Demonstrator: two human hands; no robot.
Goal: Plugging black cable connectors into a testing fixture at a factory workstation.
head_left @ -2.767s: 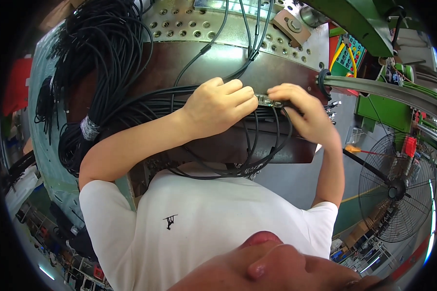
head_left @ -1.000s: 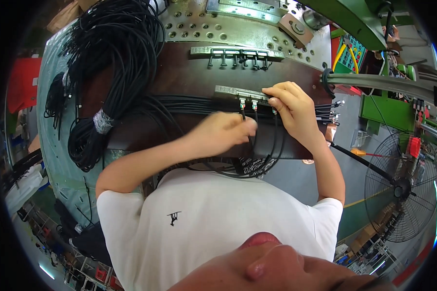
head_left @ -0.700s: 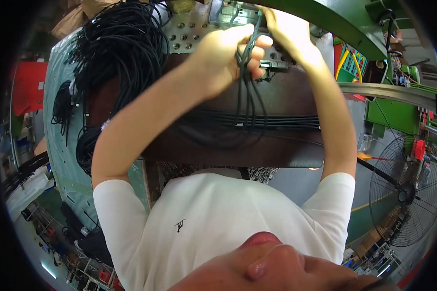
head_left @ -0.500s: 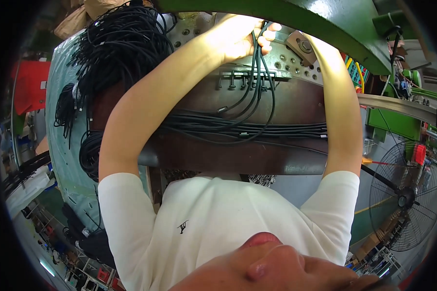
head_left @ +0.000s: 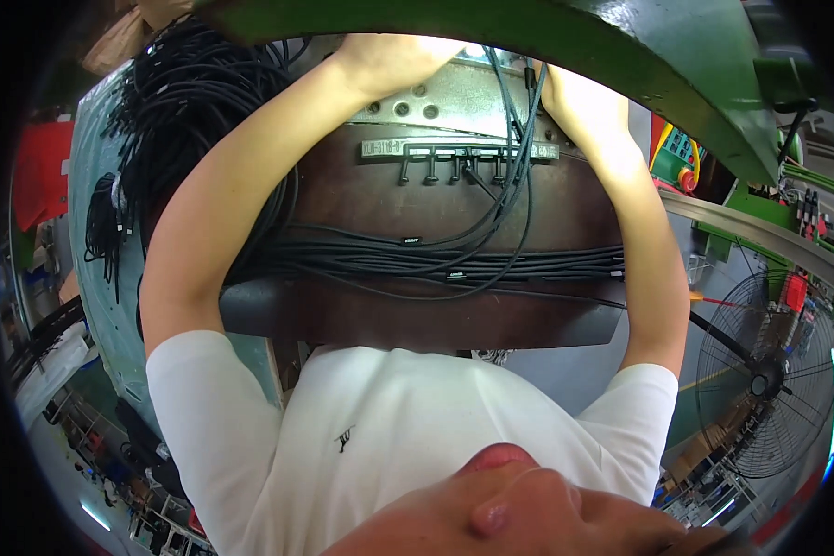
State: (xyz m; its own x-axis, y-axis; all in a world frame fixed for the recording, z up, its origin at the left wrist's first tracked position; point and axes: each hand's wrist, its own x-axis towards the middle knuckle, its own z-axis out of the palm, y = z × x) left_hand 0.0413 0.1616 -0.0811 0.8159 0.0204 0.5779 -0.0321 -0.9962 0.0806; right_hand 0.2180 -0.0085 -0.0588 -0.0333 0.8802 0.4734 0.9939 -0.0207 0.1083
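Several thin black cables [head_left: 525, 153] hang down from under the green beam and curve left over the work surface. My left hand [head_left: 394, 63] is at the far edge, left of these cables and apart from them where it shows. Its fingers disappear behind the beam. Beside the cables on their right is my right hand [head_left: 579, 97], bent inward, with its fingertips hidden by the beam. One cable there carries a thicker black sleeve [head_left: 530, 77]. A metal fixture bar [head_left: 380, 149] with a row of dark pegs lies in front of my hands.
The green machine beam [head_left: 547, 28] arches overhead at the far side. More cables [head_left: 361, 257] lie across the brown work surface [head_left: 417, 320]. A large cable heap [head_left: 185, 102] covers the left side. To the right stand a green control box with a red button [head_left: 685, 179] and a fan [head_left: 760, 385].
My left hand has left the cables it held and moved left. My right hand now shows beside the cables. The whole view has shifted, and the beam hides more of the far side.
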